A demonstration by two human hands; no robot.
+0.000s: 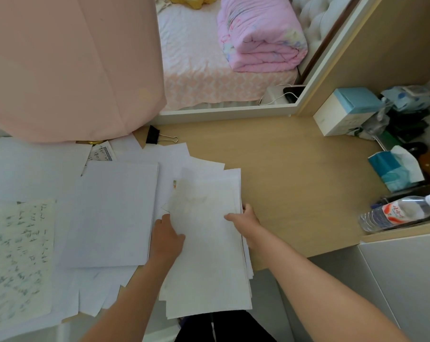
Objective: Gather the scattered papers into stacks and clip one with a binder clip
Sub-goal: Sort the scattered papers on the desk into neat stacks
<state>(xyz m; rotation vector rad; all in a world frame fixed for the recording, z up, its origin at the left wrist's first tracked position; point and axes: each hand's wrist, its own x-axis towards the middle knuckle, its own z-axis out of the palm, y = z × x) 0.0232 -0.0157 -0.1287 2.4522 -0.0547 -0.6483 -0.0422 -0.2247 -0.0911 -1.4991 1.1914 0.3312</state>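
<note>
A loose stack of white papers [206, 243] lies at the desk's front edge and hangs over it. My left hand [166, 239] grips its left edge, thumb on top. My right hand [246, 222] holds its right edge, thumb on the top sheet and fingers under the pile. More white sheets [112, 213] lie scattered to the left, one of them a handwritten page [16, 257]. A black binder clip [157, 137] with silver handles lies on the desk beyond the papers, untouched.
The wooden desk [295, 181] has a tissue pack [394, 171], a lying water bottle [401, 211], a white-and-blue box [344, 109] and clutter at the right. A pink curtain [73, 65] hangs at the back left. A bed with a pink quilt [258, 33] lies behind.
</note>
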